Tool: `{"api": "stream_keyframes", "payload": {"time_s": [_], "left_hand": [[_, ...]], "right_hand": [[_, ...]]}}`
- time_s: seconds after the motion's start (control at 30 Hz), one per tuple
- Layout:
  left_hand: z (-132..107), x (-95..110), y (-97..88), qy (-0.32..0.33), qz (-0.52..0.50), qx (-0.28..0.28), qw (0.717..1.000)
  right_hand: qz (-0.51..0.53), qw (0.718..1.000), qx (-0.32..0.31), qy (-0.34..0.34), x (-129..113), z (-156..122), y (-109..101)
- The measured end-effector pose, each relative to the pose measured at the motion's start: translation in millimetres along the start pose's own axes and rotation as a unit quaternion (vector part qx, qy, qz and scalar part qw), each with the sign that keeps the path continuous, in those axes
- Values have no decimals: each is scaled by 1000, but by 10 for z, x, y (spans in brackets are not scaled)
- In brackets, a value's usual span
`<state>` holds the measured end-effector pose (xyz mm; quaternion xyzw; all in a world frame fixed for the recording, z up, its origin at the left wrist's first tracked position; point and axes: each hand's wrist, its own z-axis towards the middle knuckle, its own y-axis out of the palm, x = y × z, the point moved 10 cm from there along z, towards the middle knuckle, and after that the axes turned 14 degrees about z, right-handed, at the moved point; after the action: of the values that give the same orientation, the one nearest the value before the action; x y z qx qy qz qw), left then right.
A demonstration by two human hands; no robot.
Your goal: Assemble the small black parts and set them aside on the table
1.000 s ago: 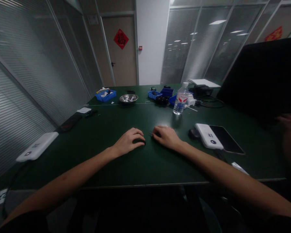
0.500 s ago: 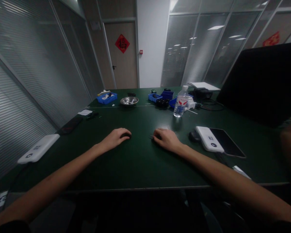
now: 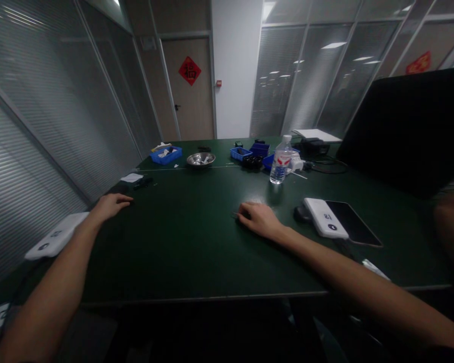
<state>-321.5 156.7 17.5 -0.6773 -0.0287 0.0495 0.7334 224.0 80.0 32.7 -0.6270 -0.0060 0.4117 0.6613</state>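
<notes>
Two hands are in my view, well apart on the dark green tabletop. The left hand lies palm down far out to the left, fingers loosely stretched and pointing right. It sits at the near end of a dark phone, and I cannot tell whether it touches the phone or has anything under the palm. Just beyond the phone lies a white paper slip, and to the near left of the hand rests a white power bank with a cable running off the tabletop edge.

The right hand rests near the middle of the tabletop, fingers curled in narrow around a thin tool. Its tip pokes out to the left of the fingers, close to the surface. The picture is too dim for me to say what kind of tool it is.

To the right of that hand sits a small dark round object, touching a white device that overlaps a dark tablet. Farther back stands a water bottle, upright. A metal bowl and several blue bins line the far part of the tabletop. A black monitor fills the right side, with another person's blurred arm below it.
</notes>
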Motion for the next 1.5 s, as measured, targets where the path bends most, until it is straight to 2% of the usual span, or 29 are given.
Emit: {"api": "stream_keyframes", "payload": {"time_s": [0.1,0.47,0.9,1.1,1.23,1.5], "left_hand": [[17,2,20,13,-1,-5,1000],[-54,-36,-3,-10,-22,47,999],[-43,-51,-7,-22,-16,52,998],[-100,132,-103,5,40,67,997],[-104,246,-88,21,70,49,996],[-132,294,-97,19,98,48,994]], "right_hand": [[0,1000,-2,6,-11,-6,-11],[-7,1000,-7,7,14,8,11],[-9,1000,-8,7,30,15,25],[-9,1000,-10,3,-8,3,8],[-9,1000,-12,1,-24,2,2],[-3,1000,-14,0,-26,2,-5]]}}
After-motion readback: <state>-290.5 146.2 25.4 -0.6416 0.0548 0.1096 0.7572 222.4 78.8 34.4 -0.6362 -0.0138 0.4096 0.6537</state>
